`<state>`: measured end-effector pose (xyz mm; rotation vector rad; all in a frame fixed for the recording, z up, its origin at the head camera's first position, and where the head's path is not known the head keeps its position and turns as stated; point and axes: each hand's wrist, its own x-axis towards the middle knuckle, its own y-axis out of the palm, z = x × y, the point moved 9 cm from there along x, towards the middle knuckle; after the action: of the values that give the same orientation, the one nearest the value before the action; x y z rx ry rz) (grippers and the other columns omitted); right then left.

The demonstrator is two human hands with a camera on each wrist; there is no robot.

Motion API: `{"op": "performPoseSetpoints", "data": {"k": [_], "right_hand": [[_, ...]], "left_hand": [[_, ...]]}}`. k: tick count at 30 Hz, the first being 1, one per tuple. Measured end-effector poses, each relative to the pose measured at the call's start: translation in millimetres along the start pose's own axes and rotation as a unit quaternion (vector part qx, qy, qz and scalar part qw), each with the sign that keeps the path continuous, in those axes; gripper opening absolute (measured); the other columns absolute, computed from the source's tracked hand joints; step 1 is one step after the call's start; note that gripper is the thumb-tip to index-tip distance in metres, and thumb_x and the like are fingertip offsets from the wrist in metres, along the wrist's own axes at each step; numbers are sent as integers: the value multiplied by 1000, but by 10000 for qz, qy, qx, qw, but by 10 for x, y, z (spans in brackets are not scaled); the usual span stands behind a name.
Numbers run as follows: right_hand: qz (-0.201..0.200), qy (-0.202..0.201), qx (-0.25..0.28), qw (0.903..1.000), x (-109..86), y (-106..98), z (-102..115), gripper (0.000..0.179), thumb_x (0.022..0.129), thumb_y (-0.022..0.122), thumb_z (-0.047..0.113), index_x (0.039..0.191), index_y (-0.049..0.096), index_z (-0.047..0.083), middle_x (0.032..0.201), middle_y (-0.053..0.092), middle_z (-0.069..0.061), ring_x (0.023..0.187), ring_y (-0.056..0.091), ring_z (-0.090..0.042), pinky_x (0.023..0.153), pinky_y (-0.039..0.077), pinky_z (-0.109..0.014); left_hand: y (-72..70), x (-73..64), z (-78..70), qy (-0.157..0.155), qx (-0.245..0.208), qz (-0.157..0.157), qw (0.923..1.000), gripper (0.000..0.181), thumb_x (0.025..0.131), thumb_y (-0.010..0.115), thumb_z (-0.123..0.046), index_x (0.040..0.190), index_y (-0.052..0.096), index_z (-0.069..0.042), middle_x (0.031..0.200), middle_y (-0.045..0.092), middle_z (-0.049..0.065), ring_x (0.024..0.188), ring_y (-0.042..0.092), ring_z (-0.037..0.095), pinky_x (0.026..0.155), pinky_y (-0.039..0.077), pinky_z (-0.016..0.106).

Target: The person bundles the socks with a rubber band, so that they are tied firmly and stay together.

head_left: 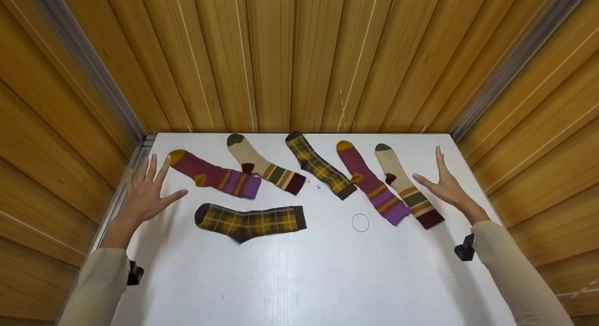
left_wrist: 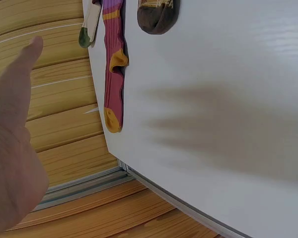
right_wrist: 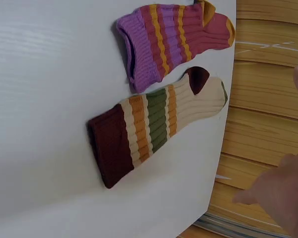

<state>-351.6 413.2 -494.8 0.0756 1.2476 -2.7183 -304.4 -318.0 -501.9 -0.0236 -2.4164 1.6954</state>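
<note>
My left hand (head_left: 147,195) is held above the table's left side with fingers spread, touching nothing. Closest to it lies a plum sock (head_left: 210,174) with mustard toe and heel and a purple cuff. Below that sock is a brown-and-yellow plaid sock (head_left: 252,222). A cream striped sock (head_left: 266,163) and a second plaid sock (head_left: 320,164) lie across the back middle. On the right lie another plum sock (head_left: 372,182) and another cream striped sock (right_wrist: 154,124). Beside the latter, my right hand (head_left: 447,185) hovers with its fingers extended, holding nothing.
A thin rubber-band-like ring (head_left: 360,222) lies on the white table (head_left: 290,279), right of centre. Wood-patterned walls (head_left: 271,59) stand behind and at both sides, with metal rails (head_left: 126,106) at the corners. Black wrist cameras (head_left: 465,248) sit at the sleeves.
</note>
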Motion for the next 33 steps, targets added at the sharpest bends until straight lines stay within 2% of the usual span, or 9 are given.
{"op": "performPoseSetpoints", "data": {"k": [3,6,11,15,17,20,24,29,33], "right_hand": [[73,-17,561,9984,4,50,24,107,102,60,42,156,-31,27,167,-27,-17,149,8,-61,116,16,-76],[187,36,1113,9936,-9,137,53,103,104,57,37,157,-30,27,168,-18,-25,148,21,-59,117,26,-70],[431,18,1637,9856,6,313,155,88,107,53,34,164,-9,13,163,19,-34,139,45,-46,110,48,-43],[615,-201,1937,9789,12,440,304,70,108,52,28,163,16,5,150,43,-29,119,63,-17,91,55,-22],[712,-353,2020,9762,10,496,395,63,108,52,26,160,25,3,140,54,-21,109,66,-6,89,56,-22],[919,-463,1933,9757,-11,622,506,58,108,53,25,157,34,2,128,60,-10,101,67,0,88,57,-24],[1241,-527,1714,9759,-21,822,646,57,107,54,26,156,37,2,134,61,-21,111,69,-14,96,57,-31],[1620,-634,1770,9687,-84,1056,779,56,107,54,26,155,39,-1,144,54,-32,122,65,-40,103,54,-51],[1855,-735,1900,9613,-190,1235,790,52,108,52,21,152,40,-4,140,55,-35,118,67,-37,98,58,-44]], "left_hand": [[-14,-21,-25,-84,-365,-62,9993,96,93,64,-53,165,14,-16,167,12,30,154,7,53,116,-3,79],[-44,-67,-36,-144,-694,-150,9974,88,95,67,-43,163,21,-11,163,23,32,150,14,54,113,1,81],[-101,-126,-43,-201,-1399,-208,9897,70,99,66,-28,157,35,-3,148,46,35,139,32,56,110,15,80],[-105,-145,-103,-154,-1938,-80,9809,53,102,63,-21,147,49,4,133,60,35,130,49,55,106,37,73],[-80,-145,-145,-124,-2076,48,9781,49,103,61,-20,145,52,4,130,63,34,127,54,54,102,44,70],[19,-174,-192,-51,-2141,201,9766,47,102,62,-17,144,54,3,126,66,33,120,61,51,98,51,65],[164,-255,-191,-7,-2153,315,9760,47,101,64,-14,143,54,4,121,68,32,110,66,48,91,56,59],[317,-326,-169,-84,-2122,464,9761,48,100,64,-13,143,53,6,119,68,32,103,70,47,84,59,51],[475,-367,-176,-171,-2203,630,9732,49,99,65,-14,143,53,7,120,67,34,101,71,45,78,58,38]]}}
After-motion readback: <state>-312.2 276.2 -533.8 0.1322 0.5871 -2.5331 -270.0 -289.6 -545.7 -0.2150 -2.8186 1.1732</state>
